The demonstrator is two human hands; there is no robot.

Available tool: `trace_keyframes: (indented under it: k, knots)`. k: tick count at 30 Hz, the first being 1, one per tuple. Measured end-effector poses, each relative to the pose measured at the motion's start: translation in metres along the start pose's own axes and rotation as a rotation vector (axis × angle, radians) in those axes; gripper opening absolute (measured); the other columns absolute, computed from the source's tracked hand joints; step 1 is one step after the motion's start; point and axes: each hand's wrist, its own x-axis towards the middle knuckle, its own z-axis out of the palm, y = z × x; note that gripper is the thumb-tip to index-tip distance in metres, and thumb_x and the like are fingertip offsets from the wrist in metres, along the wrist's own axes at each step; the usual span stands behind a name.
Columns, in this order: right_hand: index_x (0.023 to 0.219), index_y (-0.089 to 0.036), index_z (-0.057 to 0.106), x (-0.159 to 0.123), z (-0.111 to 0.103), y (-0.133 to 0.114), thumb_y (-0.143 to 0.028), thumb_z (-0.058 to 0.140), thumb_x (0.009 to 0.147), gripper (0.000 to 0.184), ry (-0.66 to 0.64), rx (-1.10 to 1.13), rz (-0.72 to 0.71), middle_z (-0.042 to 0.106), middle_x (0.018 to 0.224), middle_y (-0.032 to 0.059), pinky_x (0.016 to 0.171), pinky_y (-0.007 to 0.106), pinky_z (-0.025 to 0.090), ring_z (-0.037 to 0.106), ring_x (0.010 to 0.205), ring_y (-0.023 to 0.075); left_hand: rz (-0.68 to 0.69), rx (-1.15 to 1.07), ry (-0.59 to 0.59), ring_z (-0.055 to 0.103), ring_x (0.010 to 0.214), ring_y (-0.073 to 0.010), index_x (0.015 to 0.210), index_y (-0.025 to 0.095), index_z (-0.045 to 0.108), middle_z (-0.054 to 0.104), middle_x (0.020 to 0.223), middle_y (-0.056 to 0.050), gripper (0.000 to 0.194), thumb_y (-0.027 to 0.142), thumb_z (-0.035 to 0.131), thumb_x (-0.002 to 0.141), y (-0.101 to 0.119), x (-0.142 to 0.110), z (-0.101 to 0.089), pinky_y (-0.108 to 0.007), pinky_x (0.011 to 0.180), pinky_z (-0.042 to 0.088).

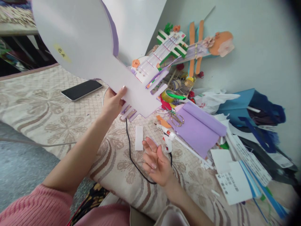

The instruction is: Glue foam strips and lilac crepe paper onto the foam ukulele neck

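A large white foam-board cutout [77,40], shaped like a stringed instrument with purple edging, is tilted up over the table. My left hand [115,100] grips it at the neck, thumb on the white face and the other fingers hidden behind. Slotted prongs stick out on both sides of its narrow end, and a yellow label is on the round body. Palm up with fingers loosely curled, my right hand [157,161] holds nothing that I can see. Beside it lie a white glue gun [167,138] with a glue stick in its back and a small white strip [139,138].
A phone [82,90] lies left on the patterned tablecloth. Scissors [176,119] rest on purple sheet material [197,128]. Behind are a green-and-white instrument model [162,53] and an orange one [218,45] against the wall. At right are a blue bag [237,102] and printed boards [231,183]. A black cord [130,153] crosses the cloth.
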Motion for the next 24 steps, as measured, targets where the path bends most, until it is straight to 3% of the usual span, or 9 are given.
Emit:
trace_keyframes:
  k: [2, 5, 8, 11, 13, 15, 17, 19, 24]
  knots:
    - [0.109, -0.034, 0.075, 0.000, -0.004, 0.002, -0.052, 0.073, 0.083, 0.032, 0.042, -0.019, -0.033, 0.072, 0.122, 0.0002, 0.038, 0.020, 0.023, 0.020, 0.045, 0.0049, -0.006, 0.003, 0.003, 0.061, 0.125, -0.0318, 0.097, 0.018, 0.062, 0.073, 0.114, -0.009, 0.055, 0.041, 0.093, 0.058, 0.000, 0.000, 0.000, -0.041, 0.104, 0.054]
    - [0.090, -0.029, 0.078, -0.001, -0.010, 0.005, -0.039, 0.082, 0.077, 0.017, 0.093, -0.072, -0.086, 0.076, 0.088, -0.0029, 0.037, 0.017, 0.023, 0.021, 0.040, 0.0014, -0.016, 0.008, 0.004, 0.062, 0.125, -0.0319, 0.099, 0.018, 0.062, 0.072, 0.116, -0.010, 0.055, 0.041, 0.093, 0.059, 0.001, -0.001, 0.001, -0.041, 0.104, 0.054]
    - [0.077, -0.024, 0.075, -0.003, -0.011, 0.007, -0.037, 0.081, 0.081, 0.014, 0.088, -0.113, -0.077, 0.068, 0.064, -0.0060, 0.035, 0.015, 0.024, 0.023, 0.034, -0.0002, -0.013, -0.004, 0.009, 0.063, 0.123, -0.0317, 0.097, 0.017, 0.062, 0.073, 0.114, -0.010, 0.054, 0.040, 0.093, 0.058, 0.002, -0.001, 0.002, -0.040, 0.104, 0.054]
    - [0.077, -0.022, 0.074, -0.003, -0.008, 0.010, -0.040, 0.080, 0.080, 0.019, 0.056, -0.151, -0.051, 0.069, 0.066, -0.0028, 0.035, 0.017, 0.031, 0.039, 0.035, 0.0032, -0.016, -0.017, 0.013, 0.064, 0.121, -0.0311, 0.096, 0.017, 0.063, 0.074, 0.110, -0.010, 0.052, 0.037, 0.093, 0.059, 0.002, -0.002, 0.003, -0.040, 0.103, 0.054]
    - [0.074, -0.019, 0.074, -0.003, -0.006, 0.012, -0.047, 0.081, 0.077, 0.029, 0.022, -0.213, -0.064, 0.073, 0.084, 0.0035, 0.048, 0.021, 0.045, 0.060, 0.055, 0.0093, -0.027, -0.022, 0.022, 0.065, 0.119, -0.0310, 0.099, 0.018, 0.063, 0.074, 0.109, -0.010, 0.052, 0.036, 0.093, 0.060, 0.002, -0.001, 0.003, -0.041, 0.102, 0.055]
    - [0.062, -0.017, 0.068, -0.002, -0.004, 0.013, -0.055, 0.079, 0.076, 0.042, 0.007, -0.299, -0.104, 0.072, 0.093, 0.0067, 0.063, 0.026, 0.050, 0.065, 0.074, 0.0143, -0.032, -0.024, 0.029, 0.066, 0.117, -0.0309, 0.101, 0.018, 0.063, 0.074, 0.110, -0.010, 0.054, 0.036, 0.093, 0.060, 0.002, -0.001, 0.003, -0.041, 0.101, 0.056]
    - [0.051, -0.018, 0.055, -0.001, -0.005, 0.014, -0.055, 0.074, 0.080, 0.051, 0.026, -0.370, -0.146, 0.065, 0.073, 0.0030, 0.064, 0.027, 0.045, 0.057, 0.066, 0.0122, -0.031, -0.023, 0.033, 0.067, 0.116, -0.0308, 0.102, 0.018, 0.062, 0.074, 0.110, -0.010, 0.056, 0.036, 0.093, 0.059, 0.003, -0.001, 0.003, -0.041, 0.099, 0.056]
    - [0.049, -0.019, 0.047, -0.001, -0.007, 0.014, -0.048, 0.068, 0.088, 0.053, 0.063, -0.403, -0.174, 0.047, 0.052, -0.0040, 0.056, 0.025, 0.035, 0.042, 0.052, 0.0089, -0.039, -0.026, 0.039, 0.068, 0.114, -0.0308, 0.101, 0.018, 0.063, 0.075, 0.107, -0.010, 0.057, 0.037, 0.093, 0.057, 0.003, -0.001, 0.003, -0.040, 0.099, 0.057]
    - [0.048, -0.022, 0.035, -0.001, -0.013, 0.019, -0.050, 0.063, 0.090, 0.058, 0.125, -0.373, -0.188, 0.030, 0.044, -0.0090, 0.046, 0.027, 0.021, 0.022, 0.042, 0.0063, -0.026, -0.006, 0.033, 0.070, 0.109, -0.0279, 0.103, 0.018, 0.062, 0.075, 0.103, -0.008, 0.053, 0.036, 0.091, 0.061, 0.002, -0.001, 0.002, -0.038, 0.096, 0.058]
